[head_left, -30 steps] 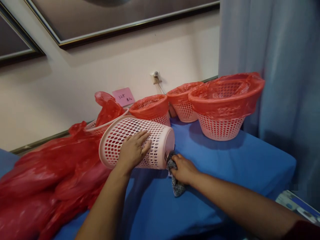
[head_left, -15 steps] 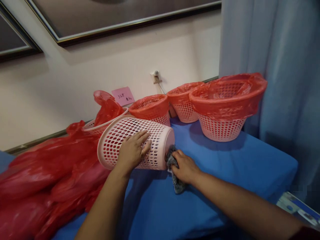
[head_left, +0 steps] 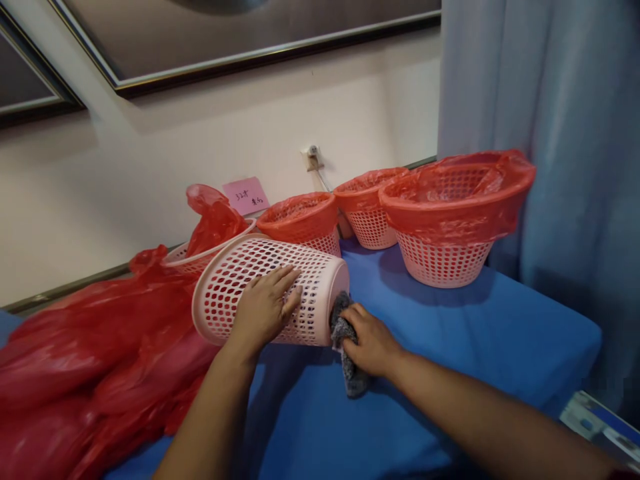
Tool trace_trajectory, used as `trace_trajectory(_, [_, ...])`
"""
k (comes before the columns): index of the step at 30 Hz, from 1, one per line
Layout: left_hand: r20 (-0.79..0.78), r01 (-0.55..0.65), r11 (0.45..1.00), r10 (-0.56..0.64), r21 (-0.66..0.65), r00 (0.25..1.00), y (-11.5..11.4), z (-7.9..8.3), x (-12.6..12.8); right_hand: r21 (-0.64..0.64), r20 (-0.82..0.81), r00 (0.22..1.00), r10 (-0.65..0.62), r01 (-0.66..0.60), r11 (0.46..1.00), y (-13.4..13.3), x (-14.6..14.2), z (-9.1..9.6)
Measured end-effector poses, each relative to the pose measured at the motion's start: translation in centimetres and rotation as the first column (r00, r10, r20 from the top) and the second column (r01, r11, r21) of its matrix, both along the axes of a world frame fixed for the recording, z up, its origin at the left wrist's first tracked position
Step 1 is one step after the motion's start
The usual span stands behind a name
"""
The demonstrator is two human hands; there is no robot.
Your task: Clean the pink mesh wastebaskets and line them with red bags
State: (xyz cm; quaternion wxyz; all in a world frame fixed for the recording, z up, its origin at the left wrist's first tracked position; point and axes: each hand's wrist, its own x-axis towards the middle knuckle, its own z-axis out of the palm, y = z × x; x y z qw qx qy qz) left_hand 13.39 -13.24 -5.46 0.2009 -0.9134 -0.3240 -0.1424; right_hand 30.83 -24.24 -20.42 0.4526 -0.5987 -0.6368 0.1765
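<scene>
A pale pink perforated plastic basket (head_left: 310, 303) lies on its side on the blue-covered table, with its base facing right. My left hand (head_left: 267, 303) rests on the basket's side, its fingers stretched out and slightly apart over the holes. Bunched in my right hand (head_left: 370, 340) is a grey fuzzy cloth (head_left: 356, 380), pressed against the lower part of the basket's base. The right fingers are closed round the cloth, and its loose end hangs below them.
Red plastic bags (head_left: 115, 353) are heaped at the left. Behind stand a basket with a red bag (head_left: 215, 223) in it, two small red-lined baskets (head_left: 300, 217), and a large red-lined basket (head_left: 445, 257) at the right. A pink note (head_left: 246, 195) leans against the wall; a blue curtain (head_left: 565, 167) hangs right.
The view has shifted slightly. My right hand and the cloth sit a little lower in the picture, still at the basket's base; my left hand keeps its place on the basket's side.
</scene>
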Motion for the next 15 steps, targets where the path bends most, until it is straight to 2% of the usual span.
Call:
trace_trajectory(1, [-0.002, -0.002, 1.0, 0.002, -0.002, 1.0, 0.0, 0.0, 0.0, -0.097, 0.01, 1.0, -0.014, 0.015, 0.995, 0.3, 0.2, -0.2])
trace_trajectory(3, [-0.002, -0.01, 1.0, 0.01, -0.005, 1.0, -0.1, 0.1, 0.0, -0.179, 0.007, 0.999, -0.05, 0.051, 0.983, 1.0, 0.7, -0.5])
trace_trajectory(8, [0.002, -0.021, 1.0, 0.021, -0.007, 1.0, -0.3, 0.1, 0.0, -0.125, -0.094, 0.971, -0.22, 0.207, 0.97, 1.6, 1.7, -0.3])
trace_trajectory(9, [0.003, -0.022, 1.0, 0.022, -0.003, 1.0, -0.3, 0.1, 0.0, -0.09, -0.124, 0.959, -0.255, 0.245, 0.965, 1.4, 1.7, -0.1])
trace_trajectory(11, [0.003, -0.019, 1.0, 0.019, 0.007, 1.0, -0.3, 0.1, 0.0, 0.075, -0.179, 0.954, -0.241, 0.258, 0.963, 0.8, 1.4, 0.3])
trace_trajectory(13, [-0.002, -0.014, 1.0, 0.014, 0.011, 1.0, -0.2, 0.1, 0.0, 0.297, -0.183, 0.976, -0.115, 0.167, 0.94, 0.1, 0.8, 0.6])
trace_trajectory(14, [-0.004, -0.012, 1.0, 0.012, 0.008, 1.0, -0.1, 0.1, 0.0, 0.37, -0.16, 0.986, -0.042, 0.1, 0.923, -0.1, 0.5, 0.6])
trace_trajectory(15, [-0.003, -0.01, 1.0, 0.01, 0.004, 1.0, -0.1, 0.1, 0.0, 0.384, -0.128, 0.992, 0.013, 0.037, 0.923, -0.3, 0.2, 0.6])
